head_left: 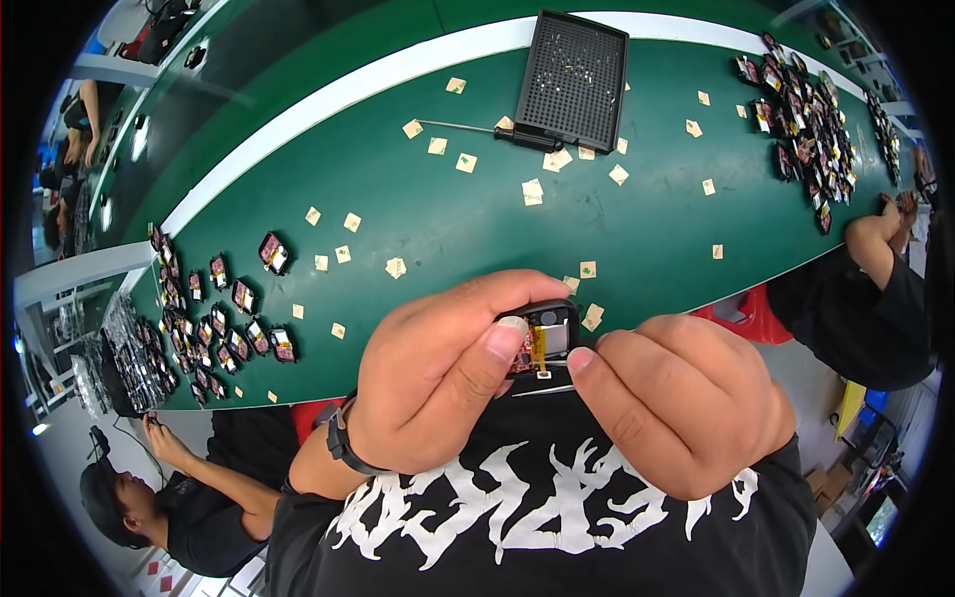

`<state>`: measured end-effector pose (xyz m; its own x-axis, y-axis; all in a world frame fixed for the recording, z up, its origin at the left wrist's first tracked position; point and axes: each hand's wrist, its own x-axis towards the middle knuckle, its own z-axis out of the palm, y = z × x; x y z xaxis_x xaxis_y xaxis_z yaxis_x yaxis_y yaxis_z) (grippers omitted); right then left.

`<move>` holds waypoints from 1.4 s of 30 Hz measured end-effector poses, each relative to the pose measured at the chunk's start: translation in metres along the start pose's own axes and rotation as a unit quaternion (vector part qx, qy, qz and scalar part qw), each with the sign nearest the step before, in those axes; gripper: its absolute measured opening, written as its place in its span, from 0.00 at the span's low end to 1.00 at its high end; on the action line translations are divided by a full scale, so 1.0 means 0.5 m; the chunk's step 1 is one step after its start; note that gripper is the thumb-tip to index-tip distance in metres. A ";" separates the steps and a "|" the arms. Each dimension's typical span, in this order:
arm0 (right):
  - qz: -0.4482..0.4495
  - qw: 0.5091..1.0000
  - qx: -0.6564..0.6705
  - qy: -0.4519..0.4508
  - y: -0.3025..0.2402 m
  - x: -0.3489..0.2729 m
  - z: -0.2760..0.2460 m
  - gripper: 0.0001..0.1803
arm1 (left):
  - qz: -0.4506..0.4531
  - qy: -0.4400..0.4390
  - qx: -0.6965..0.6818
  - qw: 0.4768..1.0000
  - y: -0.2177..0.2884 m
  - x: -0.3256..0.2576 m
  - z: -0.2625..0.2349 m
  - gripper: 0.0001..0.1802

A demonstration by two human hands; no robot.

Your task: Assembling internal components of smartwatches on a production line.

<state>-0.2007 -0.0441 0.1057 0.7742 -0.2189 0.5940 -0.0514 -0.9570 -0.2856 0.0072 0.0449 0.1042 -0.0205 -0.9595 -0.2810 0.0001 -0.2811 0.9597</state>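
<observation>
My left hand (pixel 443 368) is closed around a small black electronic device housing (pixel 545 333), held close in front of my chest. Its open side shows a red circuit board (pixel 523 360), yellow tape and a silvery block. My left thumb presses on the board's edge. At the housing's right side my right hand (pixel 686 398) is closed, its thumb tip by the lower right corner. From its fingers a pair of thin metal tweezers (pixel 542 391) points left, just below the housing. A small white connector (pixel 543 375) shows at the housing's lower edge.
Small cream paper squares (pixel 467 162) lie scattered over the green table (pixel 448 219). A black perforated tray (pixel 572 80) with a screwdriver (pixel 527 137) beside it stands at the back. Similar devices are piled at left (pixel 229 348) and right (pixel 811 129). Co-workers sit on both sides.
</observation>
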 end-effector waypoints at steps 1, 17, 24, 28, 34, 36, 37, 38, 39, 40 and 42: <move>-0.003 1.000 -0.005 -0.017 -0.001 0.002 -0.005 0.19 | 0.002 0.000 -0.001 1.000 -0.003 0.001 0.001 0.27; -0.033 0.997 -0.067 -0.017 -0.015 0.005 0.005 0.20 | 0.076 0.018 0.060 0.995 -0.016 0.005 -0.003 0.22; -0.017 0.996 -0.085 0.000 -0.026 0.005 0.007 0.19 | 0.074 0.003 0.065 0.995 -0.009 0.007 -0.005 0.23; -0.007 0.999 -0.046 -0.002 -0.030 0.002 0.004 0.18 | 0.078 0.009 0.066 0.995 -0.011 0.005 -0.002 0.23; -0.009 0.999 -0.030 -0.026 -0.033 0.003 -0.002 0.16 | 0.092 0.010 0.071 0.993 -0.023 0.005 0.000 0.22; -0.011 0.999 -0.035 -0.033 -0.032 0.003 -0.002 0.16 | 0.092 0.010 0.070 0.993 -0.021 0.006 -0.002 0.22; -0.011 0.997 -0.059 -0.040 -0.030 0.002 -0.001 0.11 | 0.068 -0.007 0.070 0.995 -0.019 0.008 -0.006 0.23; -0.011 0.995 -0.084 -0.047 -0.029 0.000 -0.001 0.06 | 0.044 -0.023 0.071 0.996 -0.017 0.009 -0.009 0.23; -0.016 0.995 -0.087 -0.045 -0.025 0.000 0.000 0.06 | 0.050 -0.021 0.073 0.996 -0.015 0.011 -0.012 0.23; -0.019 0.994 -0.096 -0.054 -0.022 -0.002 0.000 0.07 | 0.036 -0.038 0.053 0.997 -0.015 0.012 -0.013 0.21; -0.026 0.991 -0.114 -0.062 -0.016 -0.003 -0.002 0.08 | 0.031 -0.056 0.034 0.997 -0.027 0.014 -0.017 0.20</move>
<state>-0.2020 -0.0363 0.1079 0.8506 -0.1557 0.5022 -0.1390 -0.9878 -0.0708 0.0158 0.0420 0.0893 -0.1347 -0.9657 -0.2219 -0.0633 -0.2151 0.9745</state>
